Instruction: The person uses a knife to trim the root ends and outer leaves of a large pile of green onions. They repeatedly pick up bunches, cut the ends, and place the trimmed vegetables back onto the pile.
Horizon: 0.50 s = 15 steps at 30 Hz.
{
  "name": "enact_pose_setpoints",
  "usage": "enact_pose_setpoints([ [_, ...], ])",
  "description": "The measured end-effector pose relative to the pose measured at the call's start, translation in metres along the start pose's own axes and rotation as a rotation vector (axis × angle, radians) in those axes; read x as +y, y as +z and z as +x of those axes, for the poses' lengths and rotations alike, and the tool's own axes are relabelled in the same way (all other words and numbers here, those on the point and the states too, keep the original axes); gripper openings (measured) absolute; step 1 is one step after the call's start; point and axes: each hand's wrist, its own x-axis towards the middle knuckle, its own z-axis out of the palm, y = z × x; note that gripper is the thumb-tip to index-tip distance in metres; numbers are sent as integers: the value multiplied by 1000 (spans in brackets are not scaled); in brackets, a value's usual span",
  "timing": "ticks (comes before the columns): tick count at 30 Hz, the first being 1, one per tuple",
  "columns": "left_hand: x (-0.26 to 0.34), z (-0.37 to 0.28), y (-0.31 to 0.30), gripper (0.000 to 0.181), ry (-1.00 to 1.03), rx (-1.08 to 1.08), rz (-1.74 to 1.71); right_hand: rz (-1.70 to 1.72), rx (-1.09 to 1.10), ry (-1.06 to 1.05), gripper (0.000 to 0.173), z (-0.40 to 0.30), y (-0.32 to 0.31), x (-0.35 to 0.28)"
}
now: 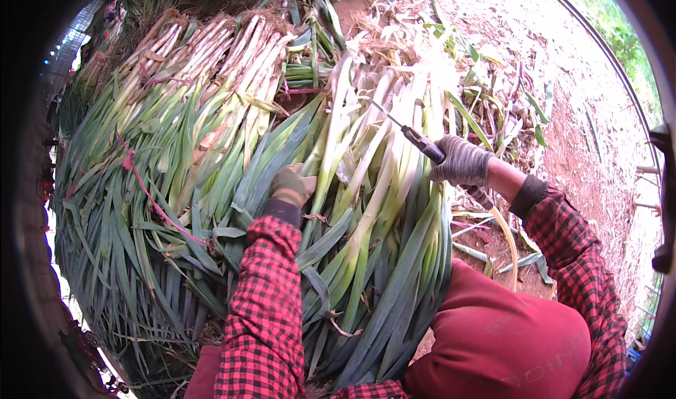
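Note:
My right hand, in a grey knitted glove, grips an air blow gun. Its thin bent nozzle points up and left over the pale stalks, and a yellowish hose runs down from its handle. My left hand, gloved too, is closed around the green part of a leek; its fingertips are partly hidden. Loose leeks lie before me, white ends away from me and leaves towards me. Glare washes out the white ends under the nozzle.
To the left, leeks with roots outward lie in rows, with a pink tie across their leaves. Peeled skins and leaf scraps litter the soil at the right. My red-clad knee is at the lower right.

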Motion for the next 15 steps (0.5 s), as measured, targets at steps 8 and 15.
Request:
enact_pose_setpoints([
  [8,69,-121,-11,37,496,108,-228,103,-20,-34,18,-27,6,4],
  [15,56,-102,-2,47,385,67,-42,-224,-239,-158,28,-68,54,1],
])
